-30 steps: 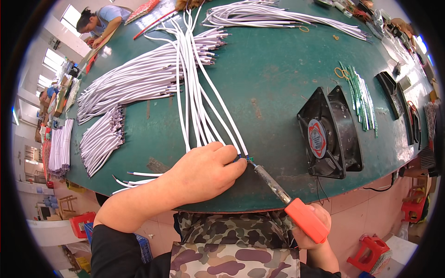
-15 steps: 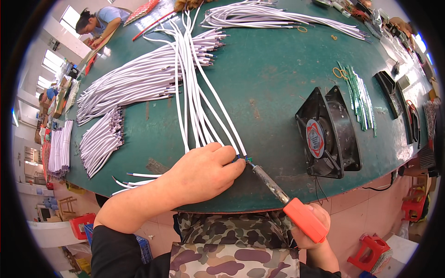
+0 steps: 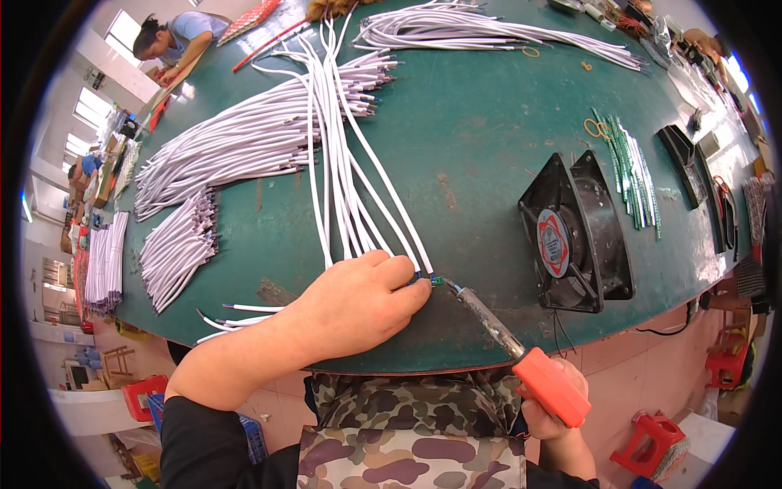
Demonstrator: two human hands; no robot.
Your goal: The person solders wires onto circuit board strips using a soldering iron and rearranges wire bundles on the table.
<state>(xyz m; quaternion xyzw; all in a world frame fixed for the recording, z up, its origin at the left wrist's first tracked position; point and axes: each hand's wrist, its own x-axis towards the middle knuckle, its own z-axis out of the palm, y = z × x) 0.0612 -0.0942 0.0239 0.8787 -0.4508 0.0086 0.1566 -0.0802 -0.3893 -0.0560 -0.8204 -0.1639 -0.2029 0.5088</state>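
Observation:
My left hand rests on the green table and pinches the near ends of several long white cables that fan away toward the far side. A tiny green piece sits at the cable end by my fingertips. My right hand grips the orange handle of a soldering iron, whose metal tip touches that green piece.
A black square fan lies right of the iron. Bundles of white cables cover the left and far table, with green strips and black parts at right. Another person works at far left. Red stools stand below.
Almost nothing has moved; both hands stay in place with the iron tip at the cable end.

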